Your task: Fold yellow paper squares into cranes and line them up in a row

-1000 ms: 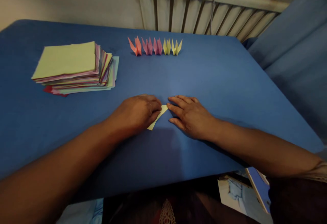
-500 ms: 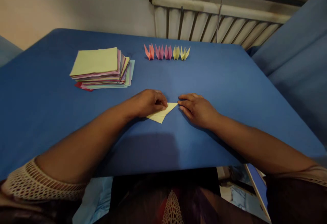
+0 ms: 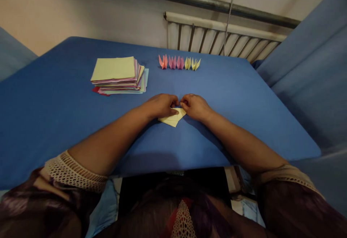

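From afar, I see the left hand (image 3: 165, 106) and right hand (image 3: 196, 107) pinching the yellow paper (image 3: 169, 120); I'd match its edges before creasing.

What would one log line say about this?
left hand: touching folded yellow paper | right hand: at its right end | beyond: five small paper figures | left: paper stack

The person wears dark, shiny purple sleeves (image 3: 292, 203) with holey cream cuffs (image 3: 74, 173) and a pointy lace patch (image 3: 183, 221).
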Demonstrator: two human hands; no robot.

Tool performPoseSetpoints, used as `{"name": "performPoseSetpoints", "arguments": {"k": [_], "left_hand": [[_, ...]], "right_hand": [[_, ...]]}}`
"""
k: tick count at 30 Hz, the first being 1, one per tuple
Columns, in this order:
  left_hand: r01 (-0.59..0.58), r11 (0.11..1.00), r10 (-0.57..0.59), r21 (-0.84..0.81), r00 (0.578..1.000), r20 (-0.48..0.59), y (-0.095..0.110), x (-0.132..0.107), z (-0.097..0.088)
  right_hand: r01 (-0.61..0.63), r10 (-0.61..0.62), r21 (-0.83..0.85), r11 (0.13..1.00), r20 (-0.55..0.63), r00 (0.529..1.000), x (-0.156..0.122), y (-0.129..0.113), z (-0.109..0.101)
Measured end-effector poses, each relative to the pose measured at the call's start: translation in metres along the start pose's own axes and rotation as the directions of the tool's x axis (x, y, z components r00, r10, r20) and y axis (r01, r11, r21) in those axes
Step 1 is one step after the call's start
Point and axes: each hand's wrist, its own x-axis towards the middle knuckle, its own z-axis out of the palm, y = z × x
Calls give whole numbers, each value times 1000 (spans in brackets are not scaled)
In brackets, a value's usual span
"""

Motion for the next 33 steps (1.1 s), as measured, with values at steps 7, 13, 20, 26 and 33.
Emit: {"name": "performPoseSetpoints", "arguments": {"k": [7, 13, 20, 26, 33], "left_hand": [[43, 979, -25, -200, 995, 92, 7, -6, -5], [104, 782, -104, -614, 994, 35, 6, -5, -5], [-40, 120, -389, -992, 917, -84, 13, 0, 5], [41, 26, -302, -999, 953, 31, 18, -4, 7], [89, 360, -198, -929, 980, 17, 9, -1, -1]], "right_hand": [[21, 45, 349, 937, -179, 983, -2, 24, 16], [-28, 317, 849, 527, -166, 934, 2, 23, 18], [-178, 173, 983, 36, 170, 970, -9, -7, 12], [-200, 196, 980, -9, 197, 961, -8, -1, 8], [-233, 111, 929, 288, 209, 972, -3, 13, 1]]}}
